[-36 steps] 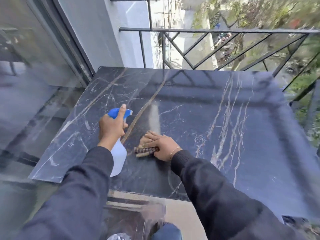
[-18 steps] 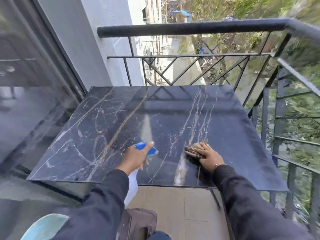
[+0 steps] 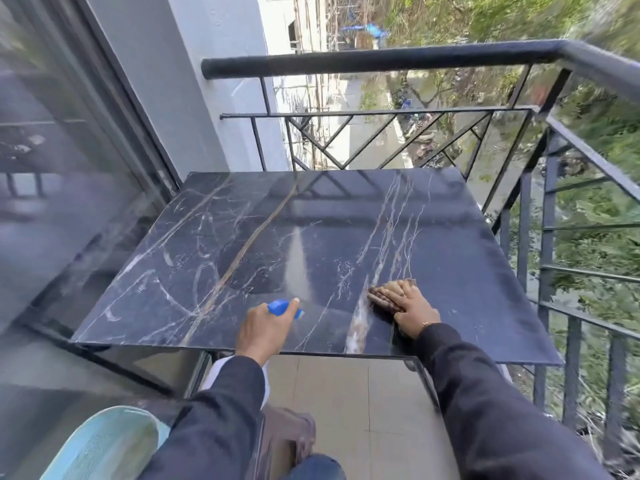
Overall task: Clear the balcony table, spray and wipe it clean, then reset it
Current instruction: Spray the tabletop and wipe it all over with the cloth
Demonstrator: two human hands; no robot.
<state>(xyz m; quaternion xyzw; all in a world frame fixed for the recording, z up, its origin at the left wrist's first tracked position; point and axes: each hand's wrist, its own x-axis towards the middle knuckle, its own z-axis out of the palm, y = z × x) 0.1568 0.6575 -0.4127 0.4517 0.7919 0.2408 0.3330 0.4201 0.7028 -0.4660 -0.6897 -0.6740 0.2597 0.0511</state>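
Observation:
The dark marble balcony table (image 3: 242, 237) fills the middle of the view, with nothing standing on it. My left hand (image 3: 263, 329) grips a white spray bottle with a blue nozzle (image 3: 281, 307) over the table's near edge, index finger on the trigger; most of the bottle is hidden under my wrist and sleeve. A cone of mist (image 3: 297, 265) fans out ahead of the nozzle onto the marble. My right hand (image 3: 410, 306) lies flat on a brown cloth (image 3: 382, 296), pressing it onto the table near the front right. A wet streak (image 3: 356, 327) runs beside the cloth.
A black metal railing (image 3: 415, 60) borders the far and right sides of the balcony. A glass sliding door (image 3: 69, 168) runs along the left. A pale blue-green object (image 3: 104, 445) sits at the lower left, and a brown stool-like object (image 3: 287, 434) stands on the tiled floor (image 3: 346, 410) below.
My right hand has slid the cloth from the table's left-centre to the front right. My left hand with the bottle shifted right, and spray mist shows over the marble. The view has tilted up.

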